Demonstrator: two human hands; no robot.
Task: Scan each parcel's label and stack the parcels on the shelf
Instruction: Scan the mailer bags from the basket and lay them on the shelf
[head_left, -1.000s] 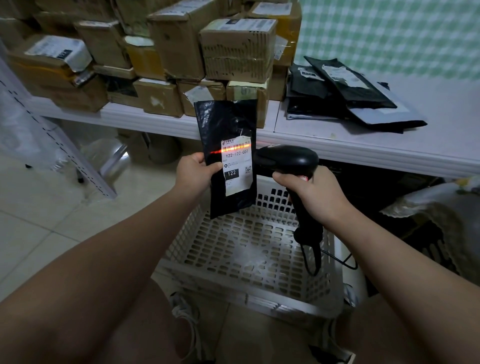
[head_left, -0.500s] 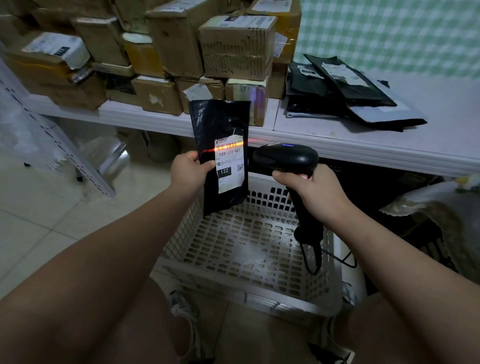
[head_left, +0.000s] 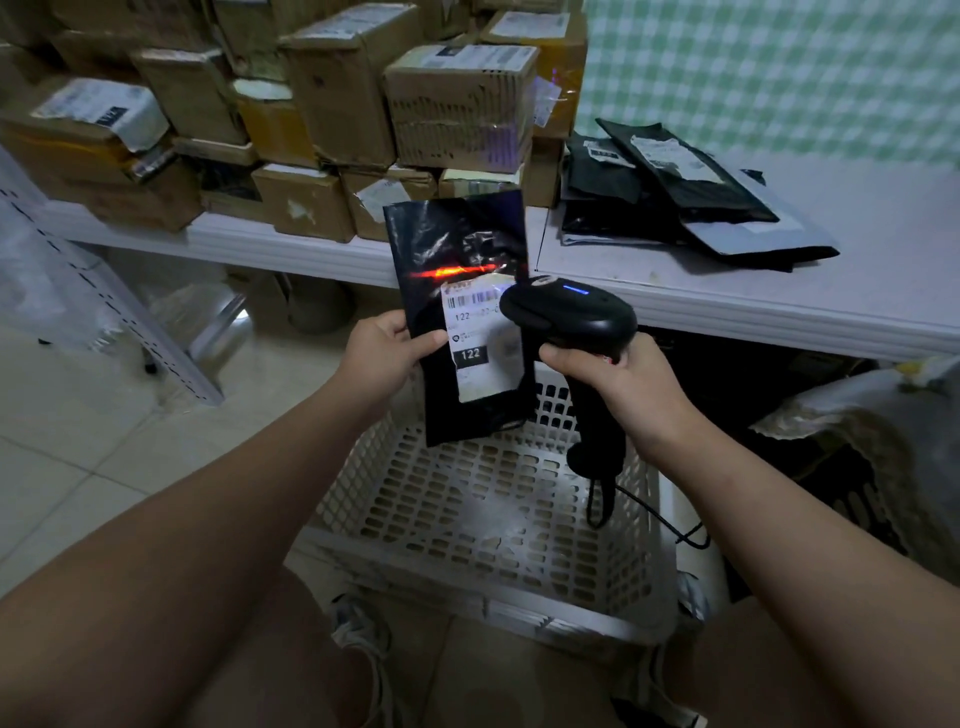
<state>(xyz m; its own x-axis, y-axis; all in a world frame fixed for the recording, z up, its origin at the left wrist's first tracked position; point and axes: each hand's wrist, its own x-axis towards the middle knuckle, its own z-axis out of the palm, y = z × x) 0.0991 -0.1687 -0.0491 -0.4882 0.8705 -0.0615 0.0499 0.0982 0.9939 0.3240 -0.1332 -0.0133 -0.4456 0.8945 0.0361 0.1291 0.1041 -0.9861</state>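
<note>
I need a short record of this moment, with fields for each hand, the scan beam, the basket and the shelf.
left hand: holds the flat black plastic parcel upright by its left edge
right hand: grips the black handheld barcode scanner by its handle
scan beam: red line on the black plastic just above the white label, not on the barcode
basket: white perforated plastic basket, below both hands
shelf: white shelf carries brown cardboard boxes at left, pile of black plastic mailers at right
</note>
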